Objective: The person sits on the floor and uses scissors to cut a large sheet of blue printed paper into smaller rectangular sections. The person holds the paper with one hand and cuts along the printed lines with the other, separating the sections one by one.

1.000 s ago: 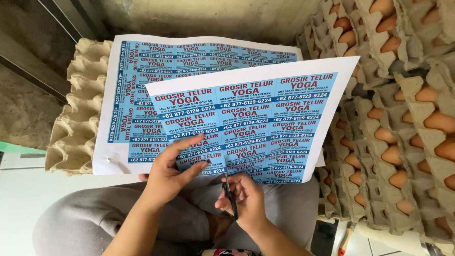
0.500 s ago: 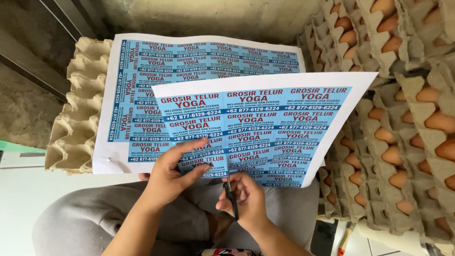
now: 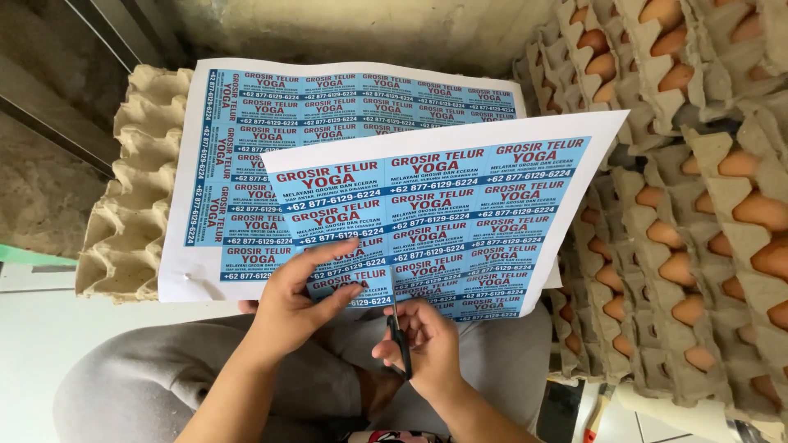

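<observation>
My left hand [image 3: 297, 300] pinches the lower left edge of a white sheet printed with rows of blue labels [image 3: 460, 213], thumb on top. My right hand [image 3: 423, 340] grips black scissors [image 3: 398, 328], blades pointing up into the sheet's bottom edge along a column line. The sheet is held tilted above my lap.
A second printed label sheet [image 3: 246, 164] lies on a stack of empty cardboard egg trays [image 3: 131, 213] at the left. Stacks of egg trays filled with brown eggs [image 3: 706, 213] stand at the right. My grey trousers [image 3: 164, 385] are below, a white surface [image 3: 49, 328] at the lower left.
The held sheet has shifted slightly right and up, and the scissors have moved a little further into its bottom edge. Both hands stay in the same grip.
</observation>
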